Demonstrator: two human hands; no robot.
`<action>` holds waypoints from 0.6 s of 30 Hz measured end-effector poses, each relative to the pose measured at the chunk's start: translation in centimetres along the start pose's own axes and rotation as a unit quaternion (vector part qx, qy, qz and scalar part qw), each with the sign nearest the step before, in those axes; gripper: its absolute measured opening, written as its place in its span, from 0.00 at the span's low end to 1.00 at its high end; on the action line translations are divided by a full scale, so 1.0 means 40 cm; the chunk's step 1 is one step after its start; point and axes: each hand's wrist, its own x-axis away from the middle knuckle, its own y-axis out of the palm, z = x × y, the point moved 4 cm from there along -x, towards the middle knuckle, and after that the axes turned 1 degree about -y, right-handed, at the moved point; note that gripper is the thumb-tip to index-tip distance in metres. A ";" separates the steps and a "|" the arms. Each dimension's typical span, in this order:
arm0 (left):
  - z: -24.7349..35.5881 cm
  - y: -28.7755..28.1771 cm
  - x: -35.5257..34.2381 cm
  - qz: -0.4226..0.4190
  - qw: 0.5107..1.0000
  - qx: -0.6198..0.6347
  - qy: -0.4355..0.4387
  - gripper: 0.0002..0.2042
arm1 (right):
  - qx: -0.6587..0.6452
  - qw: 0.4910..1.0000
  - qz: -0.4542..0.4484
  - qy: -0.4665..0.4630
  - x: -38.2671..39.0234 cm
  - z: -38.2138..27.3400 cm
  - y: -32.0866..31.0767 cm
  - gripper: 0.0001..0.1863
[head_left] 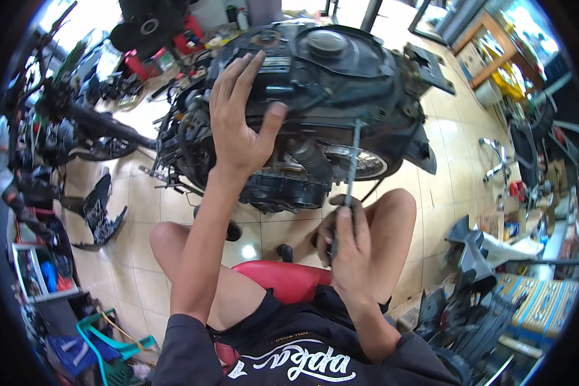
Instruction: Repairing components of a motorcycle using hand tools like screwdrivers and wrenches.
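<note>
In front of me stands a partly stripped motorbike (341, 90), its dark plastic body dusty and a round cap on top. My left hand (241, 132) is open, fingers stretched out and thumb apart, over the left part of the body; whether it touches the surface I cannot tell. A long-shafted screwdriver (353, 164) is held in my right hand (349, 241), its handle mostly hidden by the fingers. The shaft points away from me, and its tip overlaps the lower side of the body. Below, the engine (283, 192) and a spoked wheel (367, 162) show.
I sit on a red stool (283, 280) on a tiled floor. Black plastic parts (469, 309) pile up at my right, near a striped box (540, 305). On the left lie a black fairing piece (101, 212) and a green plastic item (106, 344). A wheeled chair base (495, 161) stands farther right.
</note>
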 end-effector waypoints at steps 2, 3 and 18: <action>-0.048 -0.037 0.048 0.085 0.992 -0.041 -0.080 0.23 | 0.055 0.998 0.000 -0.013 0.011 0.003 -0.027 0.13; -0.073 -0.062 0.068 0.119 0.987 -0.038 -0.101 0.17 | 0.089 0.996 -0.013 -0.022 0.019 -0.001 -0.040 0.14; -0.257 -0.114 0.190 0.156 0.963 0.011 -0.221 0.19 | 0.331 0.934 0.077 -0.110 0.045 0.037 -0.042 0.14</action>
